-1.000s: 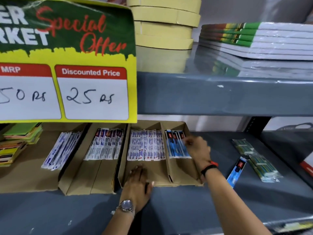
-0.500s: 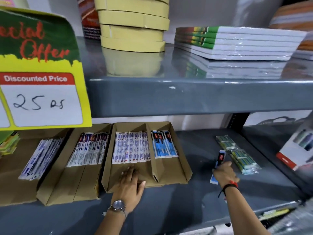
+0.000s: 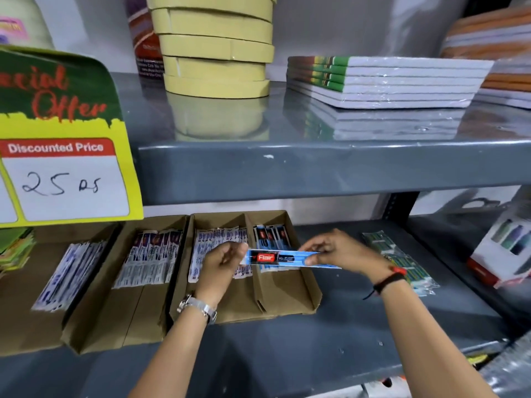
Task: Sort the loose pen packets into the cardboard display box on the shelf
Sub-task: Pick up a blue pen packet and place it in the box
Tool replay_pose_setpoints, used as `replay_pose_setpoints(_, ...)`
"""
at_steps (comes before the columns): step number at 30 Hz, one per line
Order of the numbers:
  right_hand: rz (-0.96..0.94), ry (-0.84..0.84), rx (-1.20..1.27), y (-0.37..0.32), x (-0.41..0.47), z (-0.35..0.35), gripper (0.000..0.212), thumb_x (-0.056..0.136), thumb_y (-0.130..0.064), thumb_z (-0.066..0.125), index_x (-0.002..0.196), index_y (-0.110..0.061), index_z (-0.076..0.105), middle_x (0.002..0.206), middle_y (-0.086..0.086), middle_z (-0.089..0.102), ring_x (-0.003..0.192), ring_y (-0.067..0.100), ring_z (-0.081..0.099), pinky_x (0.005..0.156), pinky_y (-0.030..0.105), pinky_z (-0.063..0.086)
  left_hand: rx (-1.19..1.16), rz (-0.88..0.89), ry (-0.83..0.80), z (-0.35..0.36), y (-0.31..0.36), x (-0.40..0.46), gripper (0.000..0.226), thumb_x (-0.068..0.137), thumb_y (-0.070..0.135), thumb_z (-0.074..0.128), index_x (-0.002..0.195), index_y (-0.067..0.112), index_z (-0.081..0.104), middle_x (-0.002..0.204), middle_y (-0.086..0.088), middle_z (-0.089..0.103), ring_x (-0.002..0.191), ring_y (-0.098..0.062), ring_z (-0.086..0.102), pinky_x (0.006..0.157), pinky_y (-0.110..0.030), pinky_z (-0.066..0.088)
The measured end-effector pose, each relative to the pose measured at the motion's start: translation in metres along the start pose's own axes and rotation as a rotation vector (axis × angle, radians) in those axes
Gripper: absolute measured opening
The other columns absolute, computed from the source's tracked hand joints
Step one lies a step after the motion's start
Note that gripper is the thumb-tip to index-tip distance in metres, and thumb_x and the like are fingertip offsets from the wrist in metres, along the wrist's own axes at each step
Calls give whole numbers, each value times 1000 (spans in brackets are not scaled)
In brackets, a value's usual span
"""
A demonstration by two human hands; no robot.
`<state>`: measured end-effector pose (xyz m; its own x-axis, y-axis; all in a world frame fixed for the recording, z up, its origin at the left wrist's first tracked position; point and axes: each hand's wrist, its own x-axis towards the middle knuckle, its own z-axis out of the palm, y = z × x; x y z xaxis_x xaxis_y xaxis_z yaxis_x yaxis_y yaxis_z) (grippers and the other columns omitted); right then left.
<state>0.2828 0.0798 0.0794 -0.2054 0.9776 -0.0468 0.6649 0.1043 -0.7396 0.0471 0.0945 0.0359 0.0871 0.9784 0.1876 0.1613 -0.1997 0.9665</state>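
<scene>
Blue pen packet [image 3: 283,258] pinched in both hands, above the display box [image 3: 287,305].
My left hand [image 3: 222,264] and right hand [image 3: 333,249] grip its ends; held crosswise, it could snag the divider.

A silver wristwatch [image 3: 198,307] on the left wrist, a red-and-black band [image 3: 392,276] on the right

Head camera looks forward and down, close to the lower shelf [image 3: 330,340], upper shelf [image 3: 316,170] at eye level.
</scene>
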Motion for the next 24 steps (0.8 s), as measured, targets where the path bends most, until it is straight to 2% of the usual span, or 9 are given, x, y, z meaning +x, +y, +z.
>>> replay_pose_setpoints(3,-10,-2,63,-2,2,2,25,74,-4,74,97,-14,71,85,4,70,79,9,60,78,19,46,35,8,38,0,2,-1,25,88,14,55,65,3,55,69,-13,55,69,-17,47,59,-11,38)
replay_pose_setpoints(6,19,29,118,7,-5,-4,24,77,-8,72,85,-30,67,72,-10,65,70,1,59,72,12,46,74,27,86,-5,0,-2,26,87,13,56,70,-6,58,70,-15,56,60,-13,49,48,2,35)
replay_pose_setpoints(8,39,60,147,14,-11,-8,20,81,-4,67,88,-23,68,69,-10,65,64,-7,59,66,6,46,96,32,91,-6,-1,-3,26,87,13,56,66,-2,57,66,-14,55,53,-2,49,46,2,36)
replay_pose_setpoints(12,76,83,195,20,-16,-4,27,84,7,60,75,-19,61,66,-1,60,49,-10,54,51,2,42,52,13,79,-4,-2,-3,29,88,19,54,60,10,55,66,-12,57,55,-5,52,47,-1,36)
replay_pose_setpoints(15,104,198,263,27,-13,2,27,87,8,55,76,-16,63,70,0,61,55,2,52,46,6,43,-58,-56,99,-1,-12,-8,34,86,44,36,78,19,59,83,-4,65,73,-9,60,68,-22,43)
replay_pose_setpoints(17,141,344,354,33,-6,8,20,89,10,49,92,1,67,71,1,60,59,9,49,44,4,44,133,-38,146,-1,-31,-14,38,89,44,31,104,20,56,110,-9,64,92,-16,57,75,-25,41)
replay_pose_setpoints(19,195,446,434,35,5,17,22,91,11,45,104,12,62,73,5,60,59,10,49,44,2,45,505,-40,104,-3,-53,-24,50,91,46,26,129,17,40,130,-13,54,109,-24,54,86,-31,45)
replay_pose_setpoints(22,266,525,457,27,26,36,21,88,11,48,102,14,63,87,14,63,58,9,51,45,6,47,917,-17,-143,-2,-80,-40,102,65,76,-18,141,15,12,151,-11,21,138,-25,21,113,-36,15)
replay_pose_setpoints(24,312,528,404,22,42,49,18,88,3,54,99,10,67,86,18,65,61,15,56,58,21,53,981,59,-191,0,-90,-48,122,51,76,-33,140,7,15,151,-16,18,139,-26,17,113,-29,-5)
